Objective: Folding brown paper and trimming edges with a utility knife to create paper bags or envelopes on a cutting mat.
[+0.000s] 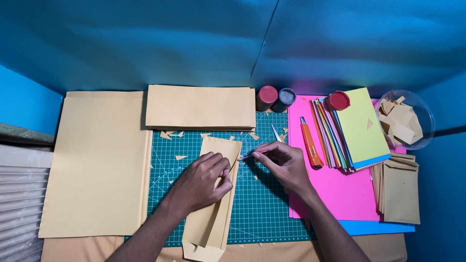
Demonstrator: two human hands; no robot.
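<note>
The left hand (206,178) lies flat with fingers curled, pressing down on a folded tan paper piece (212,194) that runs lengthwise down the green cutting mat (262,208), its lower end reaching past the mat's near edge. The right hand (284,162) pinches a thin tool (252,155) between thumb and fingertips, its tip touching the right edge of the tan piece near the top. Small tan scraps (180,157) are scattered over the upper part of the mat. A large tan sheet (97,165) lies left of the mat, and a stack of tan sheets (200,106) sits across its far edge. Right of the mat, an orange utility knife (310,143) rests on a pink sheet (340,194), beside a pile of coloured paper (359,128). Finished tan envelopes (400,189) are stacked further right, below a clear bowl (422,116) of scraps.
</note>
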